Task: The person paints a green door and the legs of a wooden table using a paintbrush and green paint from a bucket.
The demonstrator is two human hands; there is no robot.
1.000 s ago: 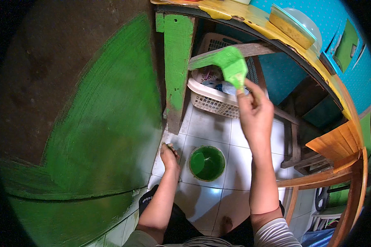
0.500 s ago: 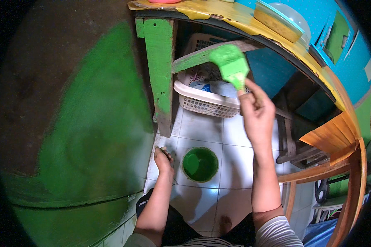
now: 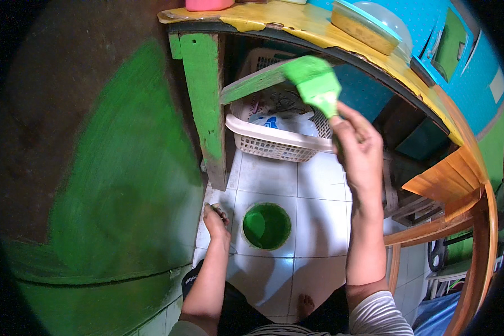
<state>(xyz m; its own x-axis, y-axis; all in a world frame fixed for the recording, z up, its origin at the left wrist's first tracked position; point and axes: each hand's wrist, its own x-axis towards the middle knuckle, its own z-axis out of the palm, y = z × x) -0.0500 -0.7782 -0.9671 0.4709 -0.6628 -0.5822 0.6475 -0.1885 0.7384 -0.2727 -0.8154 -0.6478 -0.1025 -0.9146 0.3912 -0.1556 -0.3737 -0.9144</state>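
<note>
My right hand (image 3: 357,143) grips a paintbrush (image 3: 313,84) coated in bright green paint, its head overlapping the sloping wooden rail (image 3: 249,84) under the table; contact is unclear. The rail joins a green-painted, worn table leg (image 3: 200,95). My left hand (image 3: 215,218) is low beside the leg's foot, fingers curled; whatever may be inside is hidden. Just right of it, a round bucket (image 3: 266,227) of green paint stands on white floor tiles. Behind the rail sits a white plastic basket (image 3: 271,145) with bags in it.
A large panel (image 3: 117,185), partly green over dark brown, fills the left. The yellow tabletop (image 3: 280,17) carries a pink container (image 3: 210,4) and a yellow-blue tub (image 3: 364,31). An orange wooden chair (image 3: 445,179) stands at the right, before a blue wall (image 3: 487,67).
The brush has moved rightward along the rail in my right hand. The leg, basket and tabletop appear farther left in view, and my left hand also sits slightly farther left.
</note>
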